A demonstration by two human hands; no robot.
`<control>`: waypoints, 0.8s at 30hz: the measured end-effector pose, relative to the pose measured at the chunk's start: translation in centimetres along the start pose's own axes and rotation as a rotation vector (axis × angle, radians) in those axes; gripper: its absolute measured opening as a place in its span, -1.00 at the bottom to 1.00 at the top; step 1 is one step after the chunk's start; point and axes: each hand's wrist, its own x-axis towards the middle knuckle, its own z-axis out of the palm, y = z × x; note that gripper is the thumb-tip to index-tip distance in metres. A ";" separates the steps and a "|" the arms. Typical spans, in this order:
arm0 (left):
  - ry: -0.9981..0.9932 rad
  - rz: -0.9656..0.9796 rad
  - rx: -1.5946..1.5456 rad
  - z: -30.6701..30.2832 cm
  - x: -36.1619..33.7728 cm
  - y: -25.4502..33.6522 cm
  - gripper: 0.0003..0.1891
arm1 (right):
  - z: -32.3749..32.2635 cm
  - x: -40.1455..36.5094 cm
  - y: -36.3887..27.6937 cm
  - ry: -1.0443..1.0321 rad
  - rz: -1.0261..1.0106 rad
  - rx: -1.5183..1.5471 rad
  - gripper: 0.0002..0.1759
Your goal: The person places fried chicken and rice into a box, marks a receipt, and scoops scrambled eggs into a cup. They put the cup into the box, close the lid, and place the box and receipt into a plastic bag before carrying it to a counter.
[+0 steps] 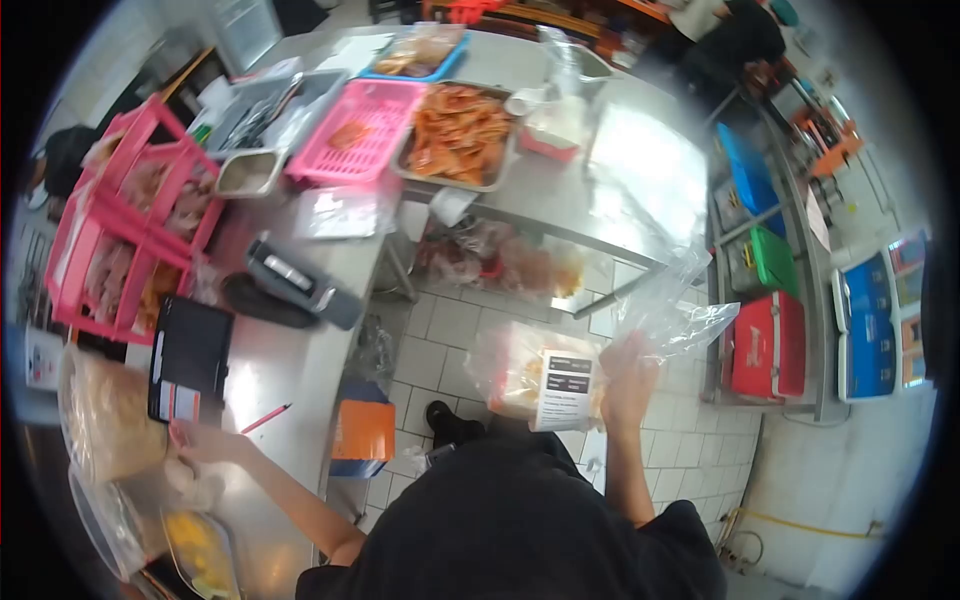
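Observation:
My left hand point(208, 446) is over the steel table on the left, its fingertips at the lower edge of a black tablet-like device point(193, 345). Its fingers look apart and I see nothing held in them. A white-and-orange patch point(180, 402) shows at the bottom of the device. On the right, my right hand point(630, 385) is closed on a clear plastic bag point(512, 368) in front of my body. The bag carries a printed black-and-white label point(565, 392), and its loose upper part point(680, 320) flares out to the right. Its contents look pale and blurred.
A pink pen point(266, 418) and a dark handheld device point(300, 285) lie on the left table. Pink crates point(125, 250) hold bagged food. Beyond stand a pink basket point(355, 130) and a tray of orange-red food point(458, 135). Coolers point(768, 345) line the right shelf.

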 end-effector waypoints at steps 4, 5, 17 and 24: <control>-1.064 0.359 -0.568 -2.8 -17.6 20.4 -0.84 | -2.1 2.4 -0.5 0.026 -0.082 0.209 -0.81; -1.239 0.407 -0.653 -2.1 -20.6 22.2 -0.85 | -3.2 3.1 -0.3 0.027 -0.095 0.231 -0.81; -1.309 0.378 -0.635 20.4 -41.6 32.6 -0.65 | -22.8 4.6 1.2 0.623 0.138 0.192 -0.67; -1.228 0.781 -0.014 35.6 -46.6 39.3 -0.04 | -41.3 7.3 6.4 0.991 0.251 -0.017 -0.54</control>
